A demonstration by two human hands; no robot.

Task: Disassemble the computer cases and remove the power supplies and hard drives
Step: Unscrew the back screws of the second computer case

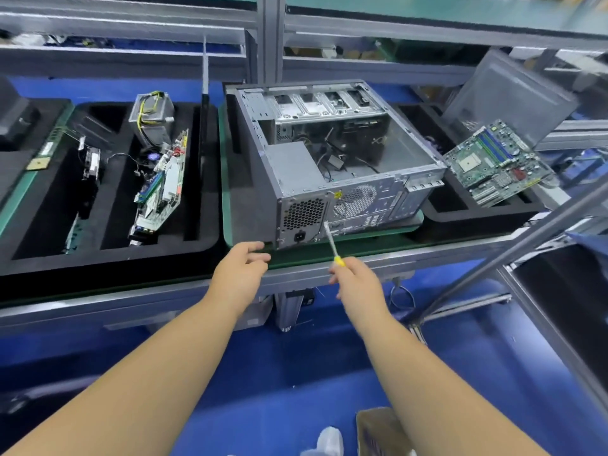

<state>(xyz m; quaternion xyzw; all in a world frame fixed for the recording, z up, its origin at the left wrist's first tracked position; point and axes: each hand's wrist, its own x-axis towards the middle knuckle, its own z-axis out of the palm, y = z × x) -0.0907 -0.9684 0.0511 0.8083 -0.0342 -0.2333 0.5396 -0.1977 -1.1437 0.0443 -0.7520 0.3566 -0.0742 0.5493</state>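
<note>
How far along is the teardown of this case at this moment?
Done: the computer case lies open, side panel off, and a motherboard sits in the tray to its right. In hand: the right hand holds a screwdriver aimed at the rear panel; the left hand is at the case's near corner. Left: the power supply is still inside; no hard drive is clearly visible.

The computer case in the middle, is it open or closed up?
Open. The case lies on its side with no side panel, so its power supply, loose cables and drive bays show.
</note>
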